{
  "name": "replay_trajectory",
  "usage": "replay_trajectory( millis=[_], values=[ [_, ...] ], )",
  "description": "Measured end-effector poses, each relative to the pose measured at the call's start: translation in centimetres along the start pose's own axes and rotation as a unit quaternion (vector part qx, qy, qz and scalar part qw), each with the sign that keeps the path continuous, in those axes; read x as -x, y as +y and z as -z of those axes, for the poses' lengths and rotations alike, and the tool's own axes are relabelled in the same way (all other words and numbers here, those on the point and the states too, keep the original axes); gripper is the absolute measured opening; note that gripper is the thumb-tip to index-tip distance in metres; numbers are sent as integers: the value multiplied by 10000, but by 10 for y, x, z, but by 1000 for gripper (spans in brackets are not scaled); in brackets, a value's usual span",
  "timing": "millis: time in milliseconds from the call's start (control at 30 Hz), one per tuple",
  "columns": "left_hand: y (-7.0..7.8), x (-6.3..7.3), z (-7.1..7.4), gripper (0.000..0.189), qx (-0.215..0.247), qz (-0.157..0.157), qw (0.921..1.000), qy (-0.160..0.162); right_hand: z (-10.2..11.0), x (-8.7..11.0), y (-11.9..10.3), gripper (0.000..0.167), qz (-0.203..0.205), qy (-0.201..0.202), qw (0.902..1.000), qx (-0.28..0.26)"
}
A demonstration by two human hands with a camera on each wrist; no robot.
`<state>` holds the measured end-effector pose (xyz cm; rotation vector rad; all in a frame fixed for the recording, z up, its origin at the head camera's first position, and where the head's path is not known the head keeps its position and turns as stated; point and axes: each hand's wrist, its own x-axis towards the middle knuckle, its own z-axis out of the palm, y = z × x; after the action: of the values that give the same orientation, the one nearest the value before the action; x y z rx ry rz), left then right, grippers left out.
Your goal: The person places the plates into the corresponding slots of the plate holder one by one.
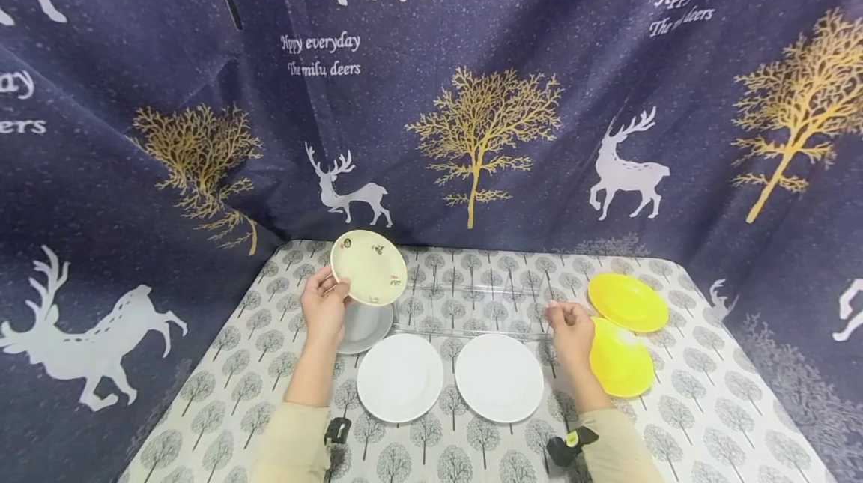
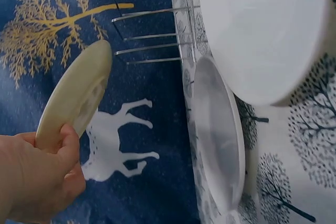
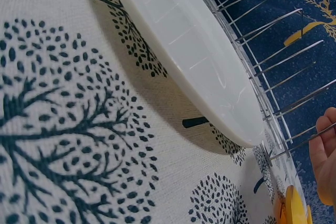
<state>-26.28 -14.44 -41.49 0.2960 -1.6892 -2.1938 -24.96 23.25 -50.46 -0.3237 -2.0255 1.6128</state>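
Observation:
A small cream plate (image 1: 369, 267) with little printed motifs is held by its lower left rim in my left hand (image 1: 324, 308), thumb on its face. The plate is raised and tilted above a grey plate (image 1: 366, 332) on the table. In the left wrist view, the cream plate (image 2: 79, 90) appears nearly edge-on. My right hand (image 1: 571, 329) pinches the right end of a thin wire dish rack (image 1: 472, 290). Upright prongs of the rack (image 3: 307, 99) show in the right wrist view, where the hand (image 3: 326, 156) is partly cut off by the frame.
Two white plates (image 1: 401, 378) (image 1: 500, 378) lie side by side in front of the rack. Two yellow plates (image 1: 628, 303) (image 1: 622, 359) lie at the right, one overlapping the other. A dark deer-print curtain (image 1: 526, 34) stands behind the tree-patterned tablecloth (image 1: 222, 393).

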Motion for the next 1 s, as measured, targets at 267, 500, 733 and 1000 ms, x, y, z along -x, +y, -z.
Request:
replay_trajectory(
  millis=[267, 500, 733, 1000],
  values=[
    [-7, -3, -23, 44, -166, -118, 9998, -79, 0, 0, -2, 17, -54, -51, 9995, -300],
    [-16, 0, -37, 41, -223, -367, 9991, -61, 0, -1, 0, 14, 12, -56, 9991, -424],
    [-21, 5, -45, 37, -316, -615, 9975, 109, 0, -1, 3, 19, 58, -37, 9997, -230],
    [-28, 9, -51, 37, -220, -618, 9977, 170, -2, -1, 2, 20, -14, 34, 9997, -256]
  ],
)
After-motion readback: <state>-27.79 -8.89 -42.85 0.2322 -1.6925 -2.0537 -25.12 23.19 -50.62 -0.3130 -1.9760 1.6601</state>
